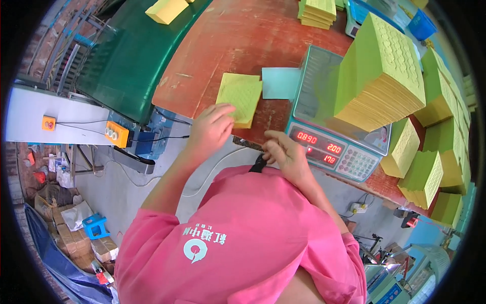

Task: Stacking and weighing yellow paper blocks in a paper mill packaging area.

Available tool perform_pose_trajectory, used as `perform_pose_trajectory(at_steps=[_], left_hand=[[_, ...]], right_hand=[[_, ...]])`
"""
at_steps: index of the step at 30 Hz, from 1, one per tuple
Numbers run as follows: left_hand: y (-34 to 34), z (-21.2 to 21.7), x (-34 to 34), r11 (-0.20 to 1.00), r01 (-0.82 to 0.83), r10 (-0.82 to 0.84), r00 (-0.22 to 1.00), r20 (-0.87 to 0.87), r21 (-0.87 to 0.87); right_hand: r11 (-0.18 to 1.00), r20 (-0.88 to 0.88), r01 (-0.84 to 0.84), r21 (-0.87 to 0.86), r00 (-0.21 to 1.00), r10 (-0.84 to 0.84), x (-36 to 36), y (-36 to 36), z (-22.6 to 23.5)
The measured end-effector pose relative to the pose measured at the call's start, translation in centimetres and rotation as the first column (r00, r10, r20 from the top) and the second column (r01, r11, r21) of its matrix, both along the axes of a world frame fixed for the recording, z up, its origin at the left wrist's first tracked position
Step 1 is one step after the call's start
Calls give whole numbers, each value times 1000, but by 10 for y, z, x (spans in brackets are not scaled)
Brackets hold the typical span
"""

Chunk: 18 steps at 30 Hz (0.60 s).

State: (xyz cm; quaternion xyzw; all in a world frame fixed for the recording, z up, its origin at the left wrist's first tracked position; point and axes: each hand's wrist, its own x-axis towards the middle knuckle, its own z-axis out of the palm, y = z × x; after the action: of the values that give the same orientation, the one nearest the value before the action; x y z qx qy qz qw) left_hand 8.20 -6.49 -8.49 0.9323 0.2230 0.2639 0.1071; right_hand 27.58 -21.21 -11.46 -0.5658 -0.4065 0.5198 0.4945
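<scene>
A small stack of yellow paper sheets (240,96) with an embossed pattern on top lies at the table's near edge. My left hand (216,126) is at its left near side, fingers stretched out and the tips over the edge of the stack; contact is hard to judge. Close to my body, right of that stack, is my right hand (286,154), its fingers loosely bent and apart. A black strap-like piece (258,164) shows beside its lower fingers. Just beyond this hand stands a digital scale (329,152) with lit red figures, bearing a tall block of yellow sheets (382,76).
A pale blue sheet (281,83) lies on the red table (202,55) against the scale. Several yellow paper blocks (424,175) crowd the right side. A green conveyor belt (129,61) runs at the left, near an orange switch box (116,134). A blue stool (95,226) stands on the floor.
</scene>
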Motion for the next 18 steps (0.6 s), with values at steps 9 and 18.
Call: perform_pose_trajectory(at_steps=[9, 18], left_hand=[[-58, -27, -17, 900, -154, 242, 955, 174, -407], [-21, 28, -2, 201, 96, 502, 845, 187, -975]], right_hand=[[977, 243, 115, 182, 957, -158, -22, 44, -41], [962, 186, 80, 261, 974, -132, 14, 22, 75]])
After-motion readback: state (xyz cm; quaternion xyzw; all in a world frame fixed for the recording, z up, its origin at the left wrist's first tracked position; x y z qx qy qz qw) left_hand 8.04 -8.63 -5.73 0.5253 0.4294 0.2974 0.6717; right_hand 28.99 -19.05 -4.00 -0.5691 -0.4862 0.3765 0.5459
